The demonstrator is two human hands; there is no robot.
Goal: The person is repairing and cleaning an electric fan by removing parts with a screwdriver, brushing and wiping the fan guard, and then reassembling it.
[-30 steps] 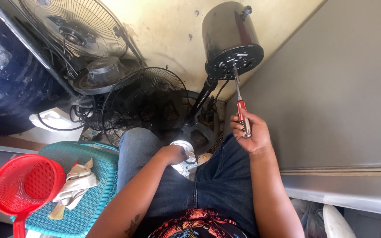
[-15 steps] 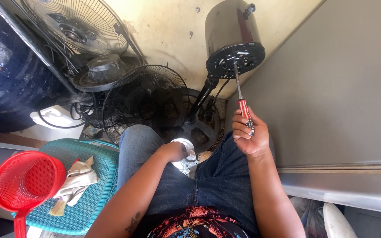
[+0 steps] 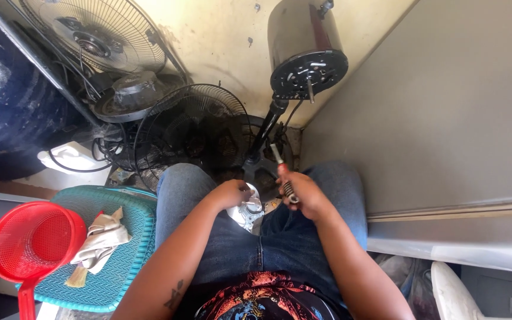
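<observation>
Two hands: right hand [image 3: 306, 195] fingers grip screwdriver [image 3: 284, 176]; left hand [image 3: 229, 194] holds metal part [image 3: 248, 212].

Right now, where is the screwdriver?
In the head view, the screwdriver is in the right hand above the person's lap, just right of the left hand holding a metal part, below the fan motor.

Screwdriver [image 3: 285, 179]: red handle, silver shaft. Strainer [image 3: 31, 241]: red mesh. Stool [image 3: 127, 237]: teal weave. Fan motor housing [image 3: 304, 44]: black. Jeans [image 3: 274, 237]: blue denim. Cloth [image 3: 103, 237]: off-white.
</observation>
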